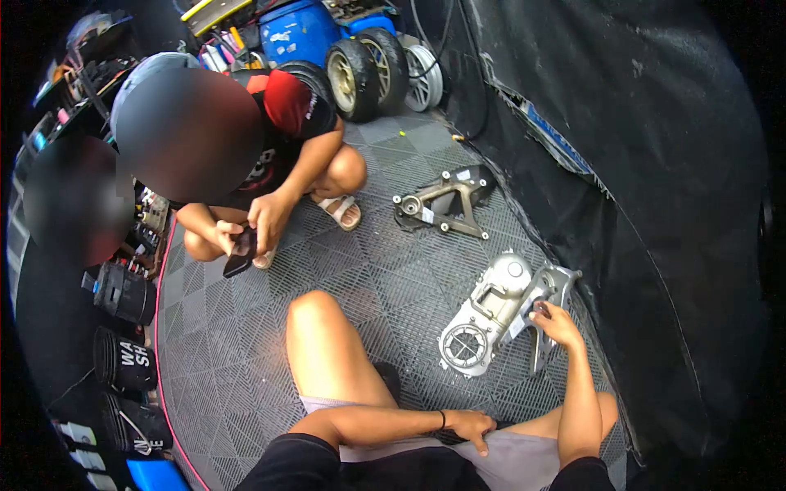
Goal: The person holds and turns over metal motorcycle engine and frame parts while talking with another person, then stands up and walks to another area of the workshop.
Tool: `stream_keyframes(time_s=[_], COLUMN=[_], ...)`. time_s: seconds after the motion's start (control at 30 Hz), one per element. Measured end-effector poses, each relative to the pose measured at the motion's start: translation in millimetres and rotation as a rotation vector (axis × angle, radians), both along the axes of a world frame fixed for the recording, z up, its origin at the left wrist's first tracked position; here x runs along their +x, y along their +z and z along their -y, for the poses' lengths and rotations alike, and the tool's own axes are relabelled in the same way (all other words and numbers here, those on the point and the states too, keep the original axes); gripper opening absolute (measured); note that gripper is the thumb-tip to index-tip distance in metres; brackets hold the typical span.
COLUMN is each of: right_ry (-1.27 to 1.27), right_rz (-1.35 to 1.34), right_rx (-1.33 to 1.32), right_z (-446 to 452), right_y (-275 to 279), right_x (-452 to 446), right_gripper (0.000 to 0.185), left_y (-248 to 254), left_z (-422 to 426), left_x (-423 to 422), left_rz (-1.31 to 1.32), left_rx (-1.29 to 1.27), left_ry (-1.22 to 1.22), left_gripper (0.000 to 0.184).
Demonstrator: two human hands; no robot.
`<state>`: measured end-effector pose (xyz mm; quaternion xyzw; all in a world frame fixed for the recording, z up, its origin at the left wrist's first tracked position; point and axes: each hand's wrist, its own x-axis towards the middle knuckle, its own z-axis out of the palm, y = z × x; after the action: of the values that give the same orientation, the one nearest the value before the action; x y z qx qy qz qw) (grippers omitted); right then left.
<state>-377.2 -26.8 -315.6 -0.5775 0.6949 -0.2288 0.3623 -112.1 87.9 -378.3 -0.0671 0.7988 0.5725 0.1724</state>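
Note:
My right hand (558, 323) is over a silver metal bracket (547, 286) on the floor at the right, its fingers closed round a small dark object (541, 308). Left of the bracket, and close against it, lies a silver engine cover (485, 315) with a round vented end. My left hand (473, 427), with a dark band at the wrist, rests on my lap, thumb apart from the fingers, and nothing shows in it. Farther off, a bronze-coloured metal frame part (442, 204) lies on the floor.
A person (282, 164) squats ahead on the left, holding a dark phone (241, 252). Another person (74, 204) is at the far left. Wheels (352, 80) and a blue barrel (299, 33) stand behind. Black buckets (124, 358) line the left; a black curtain (655, 164) hangs right.

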Motion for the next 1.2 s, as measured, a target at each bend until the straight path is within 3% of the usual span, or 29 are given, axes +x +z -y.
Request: stream_keyframes(time_s=[0.27, 0.53, 0.6, 0.67, 0.73, 0.8, 0.87, 0.93, 1.0, 1.03, 1.07, 1.13, 1.2], right_ry=[0.065, 0.084, -0.021, -0.188, -0.192, -0.155, -0.146, -0.234, -0.355, -0.325, -0.107, 0.159, 0.2], right_rz=[-0.058, -0.06, 0.138, 0.772, 1.198, 1.516, 1.669, 1.571, 1.031, 0.63, 0.11, -0.27, -0.269], right_rx=[-0.009, -0.087, -0.035, 0.042, -0.018, -0.051, -0.092, -0.084, -0.061, -0.029, -0.047, 0.101, 0.18], right_z=[6, 2, 0, -5, -3, -7, -11, -13, -15, -16, -26, -36, -40], right_y=[2, -3, 1, 11, 26, 39, 37, 33, 24, 22, 24, 7, -2], right_x=[4, -12, -15, -16, -15, -13, -15, -17, -18, -18, -23, -32, -36], right_gripper=[0.053, 0.048, 0.049, 0.061, 0.078, 0.088, 0.086, 0.085, 0.078, 0.067, 0.073, 0.073, 0.072], left_y=[16, 4, 9, 5, 7, 12, 14, 13, 10, 10, 10, 14, 12], left_z=[2, 2, 2, 1, 0, 0, -1, -2, -3, -3, -4, -4, -5], left_x=[5, 0, -3, -7, -11, -14, -17, -18, -20, -20, -20, -20, -19], left_rz=[0.003, 0.014, 0.007, 0.011, 0.01, 0.019, 0.031, 0.047, 0.068, 0.087, 0.104, 0.09, 0.065], left_rx=[-0.001, -0.032, -0.017, 0.005, 0.012, 0.02, 0.034, 0.05, 0.052, 0.064, 0.077, 0.035, 0.043], left_ry=[0.086, 0.086, 0.101, 0.086, 0.064, 0.04, 0.029, 0.026, -0.016, -0.027, -0.037, -0.072, -0.072], left_gripper=[0.068, 0.079, 0.081, 0.084, 0.085, 0.086, 0.087, 0.088, 0.091, 0.091, 0.092, 0.093, 0.093])
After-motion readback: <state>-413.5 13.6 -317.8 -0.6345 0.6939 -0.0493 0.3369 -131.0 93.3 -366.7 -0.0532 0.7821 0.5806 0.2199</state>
